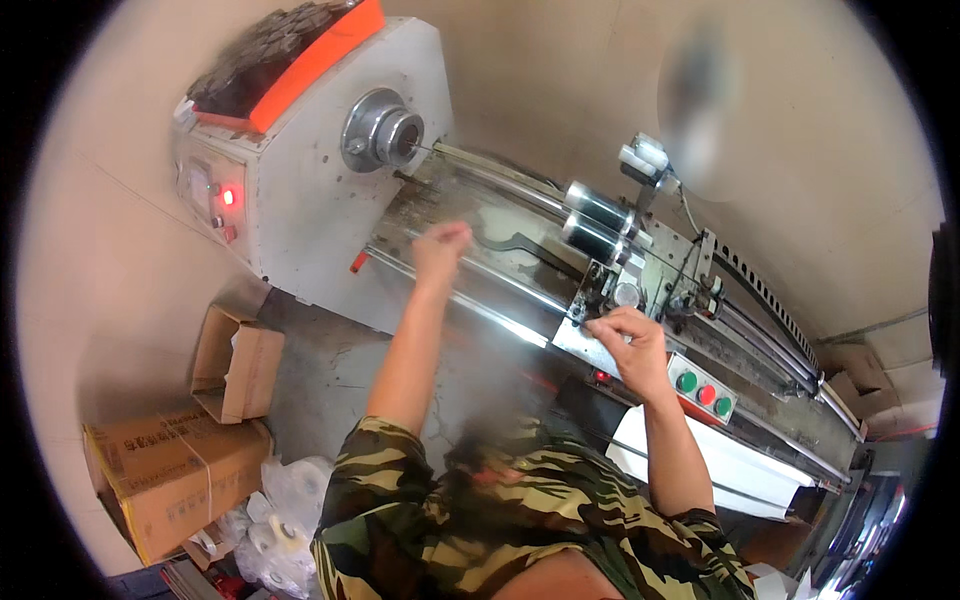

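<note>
A lathe-like machine runs from a white headstock [340, 215] at the left to the far right. My left hand [440, 255] is over the front guide rods [500, 318], slightly blurred, its fingers closed; whatever they hold is too small to make out. At the sliding carriage [590, 350], my right hand [635, 345] has thumb and fingers pinched together by the front edge; what they grip cannot be told. Two shiny metal cylinders [592, 240] sit on the carriage. Out of the round chuck [400, 138] comes a thin rod or wire.
A panel with green and red buttons [703, 391] is right of my right hand. A red lamp [228, 197] glows on the headstock. Cardboard boxes [170, 480] and plastic-wrapped rolls [285, 530] stand at lower left. White sheeting [720, 470] hangs below the machine.
</note>
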A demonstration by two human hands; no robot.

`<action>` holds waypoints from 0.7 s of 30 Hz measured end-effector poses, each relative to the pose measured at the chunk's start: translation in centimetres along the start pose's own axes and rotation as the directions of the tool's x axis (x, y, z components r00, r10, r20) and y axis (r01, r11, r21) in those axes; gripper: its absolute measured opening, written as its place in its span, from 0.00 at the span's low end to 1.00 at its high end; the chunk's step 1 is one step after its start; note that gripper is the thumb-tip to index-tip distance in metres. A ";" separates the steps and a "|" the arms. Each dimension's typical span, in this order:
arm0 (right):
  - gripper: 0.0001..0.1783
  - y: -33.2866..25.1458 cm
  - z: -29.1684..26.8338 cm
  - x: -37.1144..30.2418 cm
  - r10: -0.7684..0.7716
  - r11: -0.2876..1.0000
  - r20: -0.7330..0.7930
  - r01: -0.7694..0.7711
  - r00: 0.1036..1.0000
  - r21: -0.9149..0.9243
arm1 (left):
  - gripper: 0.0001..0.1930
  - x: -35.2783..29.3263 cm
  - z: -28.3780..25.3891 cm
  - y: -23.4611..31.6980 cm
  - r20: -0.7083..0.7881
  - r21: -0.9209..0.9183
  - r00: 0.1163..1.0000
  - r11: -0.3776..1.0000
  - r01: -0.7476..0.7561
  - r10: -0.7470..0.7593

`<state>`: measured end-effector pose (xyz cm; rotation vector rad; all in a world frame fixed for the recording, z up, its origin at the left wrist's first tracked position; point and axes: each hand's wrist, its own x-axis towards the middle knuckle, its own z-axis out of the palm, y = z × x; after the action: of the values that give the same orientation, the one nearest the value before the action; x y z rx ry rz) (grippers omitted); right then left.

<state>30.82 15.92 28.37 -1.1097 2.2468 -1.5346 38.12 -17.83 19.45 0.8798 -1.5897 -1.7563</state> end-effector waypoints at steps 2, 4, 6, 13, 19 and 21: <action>0.04 -1.8 -0.5 1.6 0.153 0.985 -0.071 -0.158 0.986 -0.072 | 0.12 2.8 -0.5 1.1 -0.074 -0.103 0.992 0.990 0.093 -0.101; 0.04 -0.6 -0.5 2.8 -0.111 0.938 -0.204 0.035 0.973 -0.345 | 0.09 6.8 -1.6 0.0 -0.131 -0.105 0.984 0.989 0.108 -0.121; 0.12 0.3 -1.1 4.3 -0.275 0.875 -0.108 0.202 0.955 -0.440 | 0.10 10.1 -1.7 -0.5 -0.164 -0.053 0.983 0.996 0.071 -0.079; 0.21 5.4 0.1 5.4 -0.243 0.840 0.060 0.241 0.968 -0.485 | 0.12 15.2 1.2 3.1 -0.057 -0.398 0.920 0.854 0.334 -0.387; 0.16 6.4 1.6 5.9 -0.329 0.744 -0.013 0.251 0.944 -0.619 | 0.10 19.2 1.1 2.1 -0.110 -0.343 0.963 0.919 0.195 -0.245; 0.16 6.8 1.5 5.7 -0.331 0.738 -0.011 0.251 0.944 -0.627 | 0.09 19.4 1.3 2.0 -0.133 -0.349 0.965 0.922 0.168 -0.226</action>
<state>24.48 12.15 23.20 -1.6436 2.8845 -0.9574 25.49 -32.69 20.04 1.0171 -1.0787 -1.9575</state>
